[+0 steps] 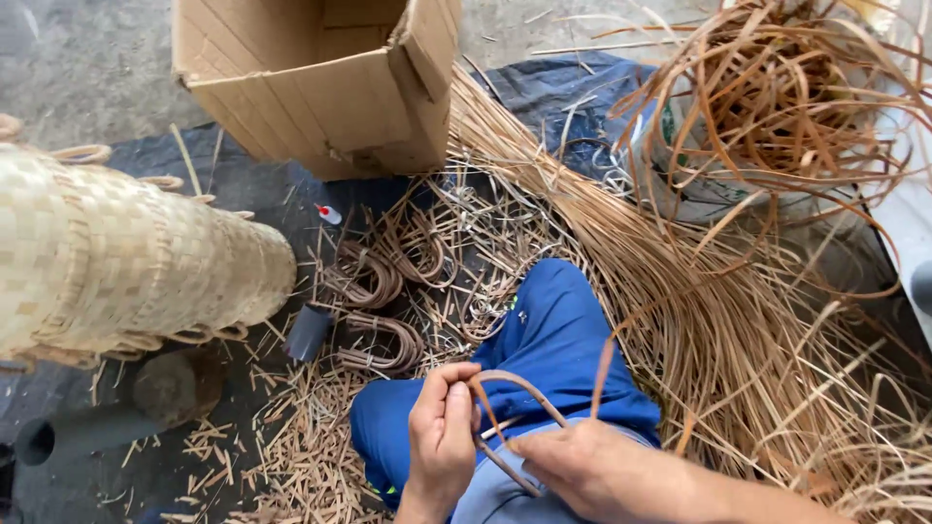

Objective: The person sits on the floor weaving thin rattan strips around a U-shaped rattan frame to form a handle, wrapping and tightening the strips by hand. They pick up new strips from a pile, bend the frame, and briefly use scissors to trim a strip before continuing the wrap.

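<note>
Hands work over the blue trouser leg (553,340), the landmark here. Left hand (442,427) is closed, pinching one end of a bent brown cane strip (515,383); right hand (573,461) is closed on the strip's lower part. Strip arcs betw. both hands, just above the leg's near end. Bent cane loops (379,311) lie left of the leg, woven basket (126,262) far left, cardboard box (320,78) beyond it, loose cane bundle (699,291) to its right.
</note>
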